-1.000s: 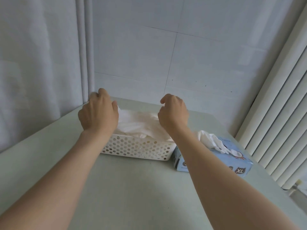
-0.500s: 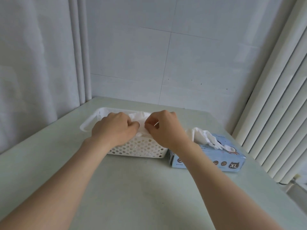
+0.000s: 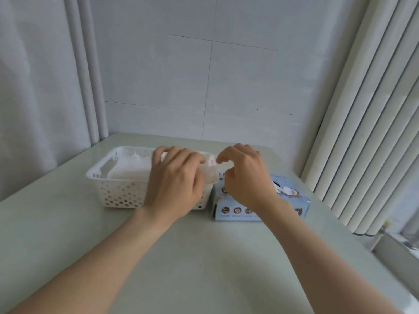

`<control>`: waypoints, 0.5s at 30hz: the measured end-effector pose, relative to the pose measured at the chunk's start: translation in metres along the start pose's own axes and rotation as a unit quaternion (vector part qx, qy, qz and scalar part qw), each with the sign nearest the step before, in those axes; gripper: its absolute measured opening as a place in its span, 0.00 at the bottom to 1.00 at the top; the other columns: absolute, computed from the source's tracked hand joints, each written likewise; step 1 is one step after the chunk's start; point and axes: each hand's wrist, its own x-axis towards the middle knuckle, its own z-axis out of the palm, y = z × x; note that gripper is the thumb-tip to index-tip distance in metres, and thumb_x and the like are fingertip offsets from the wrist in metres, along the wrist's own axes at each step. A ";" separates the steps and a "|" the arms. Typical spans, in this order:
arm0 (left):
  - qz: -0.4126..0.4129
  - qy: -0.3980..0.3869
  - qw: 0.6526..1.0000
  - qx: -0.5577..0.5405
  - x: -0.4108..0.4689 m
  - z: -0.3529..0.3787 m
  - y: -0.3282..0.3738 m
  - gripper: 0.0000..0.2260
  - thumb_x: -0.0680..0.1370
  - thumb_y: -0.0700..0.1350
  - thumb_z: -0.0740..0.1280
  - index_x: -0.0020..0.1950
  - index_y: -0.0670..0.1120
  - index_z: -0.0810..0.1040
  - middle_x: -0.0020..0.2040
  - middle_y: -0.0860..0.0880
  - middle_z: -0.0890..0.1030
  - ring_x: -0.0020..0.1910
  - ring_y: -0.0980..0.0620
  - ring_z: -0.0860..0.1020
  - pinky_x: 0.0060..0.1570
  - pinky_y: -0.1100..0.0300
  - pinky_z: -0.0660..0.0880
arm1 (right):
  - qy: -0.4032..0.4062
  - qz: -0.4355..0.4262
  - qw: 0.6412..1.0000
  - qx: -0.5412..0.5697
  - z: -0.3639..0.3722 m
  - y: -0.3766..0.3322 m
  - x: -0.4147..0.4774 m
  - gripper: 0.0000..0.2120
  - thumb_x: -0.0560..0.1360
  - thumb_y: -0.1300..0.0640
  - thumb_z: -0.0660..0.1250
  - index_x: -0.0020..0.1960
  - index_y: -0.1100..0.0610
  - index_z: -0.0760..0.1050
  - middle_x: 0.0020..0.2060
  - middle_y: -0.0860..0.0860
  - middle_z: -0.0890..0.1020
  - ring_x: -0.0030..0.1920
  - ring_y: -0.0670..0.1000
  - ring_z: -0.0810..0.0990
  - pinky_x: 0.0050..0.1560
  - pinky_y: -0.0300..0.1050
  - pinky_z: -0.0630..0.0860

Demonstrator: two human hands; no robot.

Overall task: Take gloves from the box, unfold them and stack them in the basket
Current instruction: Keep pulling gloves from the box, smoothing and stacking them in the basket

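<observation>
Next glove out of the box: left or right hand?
Likely right. The right hand hovers over the glove box near the protruding glove; the left hand is over the basket.

box [image 3: 235, 210] top: behind right hand [image 3: 247, 177] | glove [image 3: 210, 176] by left hand [image 3: 176, 182]: blurred, grip unclear

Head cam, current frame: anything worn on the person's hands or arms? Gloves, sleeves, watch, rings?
Nothing worn that shows. The left hand and right hand are bare: no gloves, rings or watch visible. The left forearm and right forearm are uncovered to the frame edge, with no sleeves, bands or markings.
</observation>
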 end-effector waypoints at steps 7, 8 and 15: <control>0.098 -0.094 0.991 0.015 -0.013 0.033 0.046 0.11 0.80 0.43 0.62 0.53 0.45 0.84 0.52 0.49 0.84 0.57 0.46 0.80 0.75 0.43 0.63 | -0.046 0.134 0.990 0.015 -0.013 0.041 -0.019 0.18 0.71 0.60 0.70 0.57 0.43 0.82 0.48 0.42 0.80 0.54 0.50 0.74 0.60 0.50 0.68; 0.100 -0.103 0.989 0.018 -0.015 0.037 0.049 0.11 0.81 0.44 0.62 0.54 0.45 0.84 0.53 0.49 0.84 0.57 0.46 0.80 0.75 0.43 0.63 | -0.043 0.128 0.991 0.017 -0.014 0.046 -0.020 0.12 0.74 0.57 0.71 0.54 0.42 0.83 0.45 0.41 0.81 0.52 0.49 0.74 0.61 0.52 0.71; 0.068 -0.130 0.989 0.027 -0.021 0.040 0.056 0.13 0.82 0.50 0.62 0.56 0.45 0.83 0.52 0.49 0.85 0.58 0.45 0.80 0.72 0.39 0.65 | 0.040 0.098 0.994 0.026 -0.011 0.059 -0.023 0.07 0.83 0.52 0.70 0.51 0.47 0.86 0.44 0.45 0.83 0.47 0.53 0.77 0.55 0.59 0.75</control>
